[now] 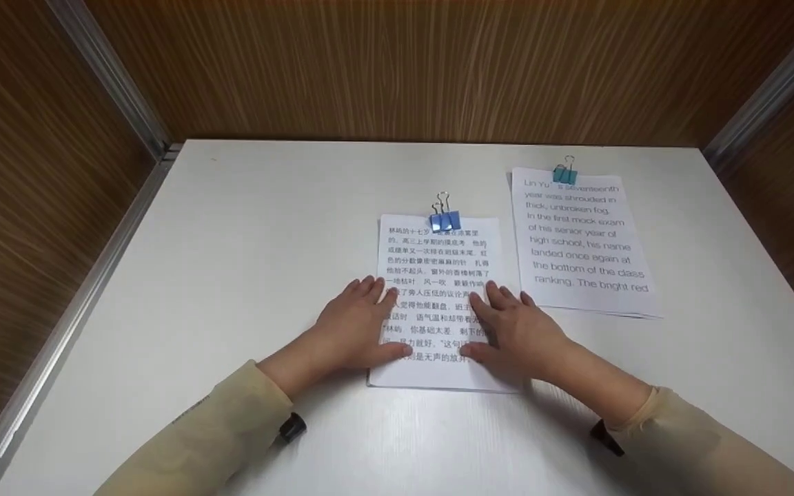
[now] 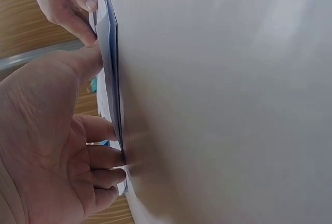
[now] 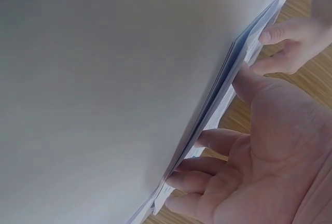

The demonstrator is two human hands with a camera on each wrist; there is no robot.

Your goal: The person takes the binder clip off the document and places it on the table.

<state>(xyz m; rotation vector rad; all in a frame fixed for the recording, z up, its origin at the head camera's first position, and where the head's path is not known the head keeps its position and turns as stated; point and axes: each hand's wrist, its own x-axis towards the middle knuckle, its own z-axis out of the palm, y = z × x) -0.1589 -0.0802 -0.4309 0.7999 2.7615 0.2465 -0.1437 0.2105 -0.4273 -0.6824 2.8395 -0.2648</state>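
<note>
A stack of white sheets (image 1: 438,376) printed with Chinese text lies on the table, a blue binder clip (image 1: 445,221) gripping its top edge. Along the stack's left side rests my left hand (image 1: 350,325), thumb on the page and fingers at the edge. My right hand (image 1: 526,336) mirrors it on the right side. In the left wrist view, the left fingertips (image 2: 118,157) touch the paper's edge close to the tabletop. The right wrist view shows the right fingers (image 3: 194,181) against the other edge, with the sheets' layers slightly apart.
To the right lies a second stack of sheets (image 1: 583,238) with English text, held by a teal binder clip (image 1: 565,176). Both stacks are on a white table (image 1: 266,200). Wood-grain panels (image 1: 397,69) stand at the back and sides.
</note>
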